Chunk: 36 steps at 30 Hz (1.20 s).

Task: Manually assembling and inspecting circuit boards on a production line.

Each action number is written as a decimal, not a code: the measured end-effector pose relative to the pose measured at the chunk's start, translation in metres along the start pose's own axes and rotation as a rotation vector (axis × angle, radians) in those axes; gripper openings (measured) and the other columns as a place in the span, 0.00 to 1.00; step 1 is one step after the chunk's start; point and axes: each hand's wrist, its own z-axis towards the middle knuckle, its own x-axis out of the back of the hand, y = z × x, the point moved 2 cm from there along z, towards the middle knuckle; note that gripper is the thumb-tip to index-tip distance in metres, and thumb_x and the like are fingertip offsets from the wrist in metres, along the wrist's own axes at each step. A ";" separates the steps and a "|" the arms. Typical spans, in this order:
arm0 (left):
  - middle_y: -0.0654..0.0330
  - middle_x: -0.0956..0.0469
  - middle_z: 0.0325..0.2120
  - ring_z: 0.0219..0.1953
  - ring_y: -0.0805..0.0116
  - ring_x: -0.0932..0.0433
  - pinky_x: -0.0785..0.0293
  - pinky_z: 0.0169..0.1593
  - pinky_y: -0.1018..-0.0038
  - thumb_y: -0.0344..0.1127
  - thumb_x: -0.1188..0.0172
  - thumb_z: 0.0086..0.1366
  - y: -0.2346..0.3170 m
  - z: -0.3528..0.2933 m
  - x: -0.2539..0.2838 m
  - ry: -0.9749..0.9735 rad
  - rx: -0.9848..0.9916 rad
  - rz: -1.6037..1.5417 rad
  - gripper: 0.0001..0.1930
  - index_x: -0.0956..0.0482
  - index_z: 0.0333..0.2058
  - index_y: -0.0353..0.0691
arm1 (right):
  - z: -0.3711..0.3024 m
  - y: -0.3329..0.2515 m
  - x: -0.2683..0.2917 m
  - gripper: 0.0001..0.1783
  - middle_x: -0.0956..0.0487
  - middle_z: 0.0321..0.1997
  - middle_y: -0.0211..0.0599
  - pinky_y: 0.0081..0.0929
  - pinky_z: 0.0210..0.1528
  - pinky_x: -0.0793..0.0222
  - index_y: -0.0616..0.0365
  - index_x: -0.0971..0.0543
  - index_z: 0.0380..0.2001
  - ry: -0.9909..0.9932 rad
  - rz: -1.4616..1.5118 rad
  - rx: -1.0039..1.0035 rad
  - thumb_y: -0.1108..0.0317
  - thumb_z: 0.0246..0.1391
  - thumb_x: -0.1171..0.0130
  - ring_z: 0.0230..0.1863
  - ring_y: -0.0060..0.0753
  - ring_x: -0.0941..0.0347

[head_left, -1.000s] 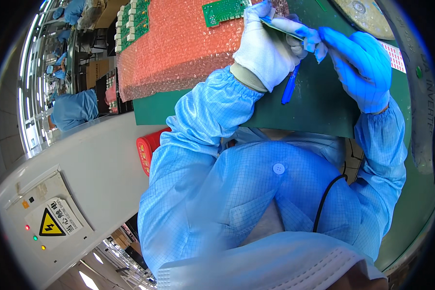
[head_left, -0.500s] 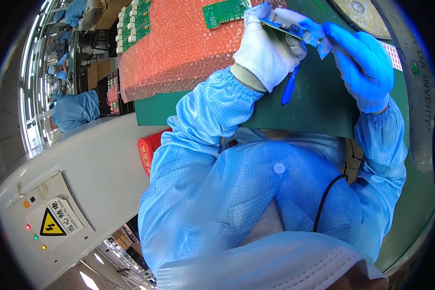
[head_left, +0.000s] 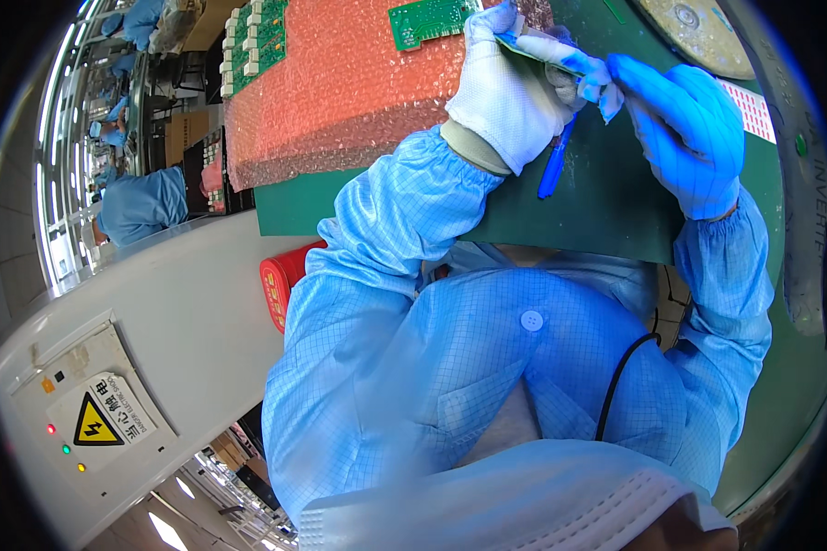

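My left hand (head_left: 510, 101), in a white glove, is closed on the edge of a small green circuit board (head_left: 516, 48), which is held tilted and mostly covered. A crumpled white strip, which looks like a wipe (head_left: 560, 55), lies across the board. Its loose end is pinched by my right hand (head_left: 689, 124), whose glove looks blue under the light. Just below my left hand a blue pen (head_left: 552, 170) sticks out over the green mat; whether it touches the glove I cannot tell.
Pink bubble wrap (head_left: 340, 101) covers the left of the green mat (head_left: 606, 211). On it lie another green board (head_left: 427, 25) and a board with white connectors (head_left: 257, 46). A round metal plate (head_left: 694, 32) and a red-marked sheet (head_left: 749, 110) are at right. Co-workers (head_left: 142, 207) sit far left.
The wipe now lies further along the board, covering more of it. My right hand has shifted slightly to the left and down, while my left hand keeps its grip.
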 end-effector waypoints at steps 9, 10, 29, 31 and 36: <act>0.63 0.30 0.21 0.23 0.71 0.34 0.37 0.28 0.76 0.55 0.54 0.70 0.015 -0.008 -0.009 -0.062 -0.011 0.123 0.20 0.30 0.28 0.45 | -0.005 0.008 0.008 0.20 0.26 0.22 0.32 0.25 0.23 0.40 0.64 0.19 0.49 0.013 0.019 -0.072 0.81 0.50 0.38 0.21 0.26 0.33; 0.62 0.29 0.22 0.23 0.71 0.34 0.36 0.28 0.76 0.55 0.54 0.70 0.014 -0.008 -0.006 -0.117 0.013 0.076 0.21 0.30 0.28 0.45 | -0.003 0.005 0.006 0.20 0.26 0.23 0.32 0.25 0.23 0.40 0.64 0.19 0.49 0.028 -0.014 -0.026 0.81 0.50 0.38 0.21 0.27 0.33; 0.60 0.28 0.22 0.23 0.69 0.32 0.35 0.29 0.73 0.55 0.54 0.70 0.016 -0.001 0.002 -0.164 0.007 0.036 0.20 0.29 0.27 0.45 | -0.008 0.005 0.001 0.22 0.30 0.21 0.30 0.29 0.29 0.38 0.59 0.19 0.50 0.029 0.104 -0.106 0.81 0.49 0.37 0.23 0.30 0.34; 0.61 0.27 0.22 0.23 0.70 0.32 0.36 0.28 0.73 0.54 0.53 0.70 0.012 -0.001 0.003 -0.044 -0.058 0.140 0.19 0.29 0.28 0.46 | -0.008 0.004 0.002 0.22 0.28 0.22 0.30 0.29 0.30 0.37 0.60 0.19 0.51 0.004 0.032 -0.063 0.81 0.49 0.38 0.25 0.30 0.33; 0.62 0.27 0.23 0.23 0.71 0.33 0.36 0.29 0.73 0.53 0.53 0.70 0.009 -0.005 -0.004 0.074 -0.033 0.139 0.18 0.29 0.29 0.47 | 0.004 0.007 -0.004 0.20 0.22 0.26 0.33 0.27 0.25 0.38 0.65 0.19 0.48 0.132 0.163 0.031 0.82 0.49 0.39 0.23 0.28 0.31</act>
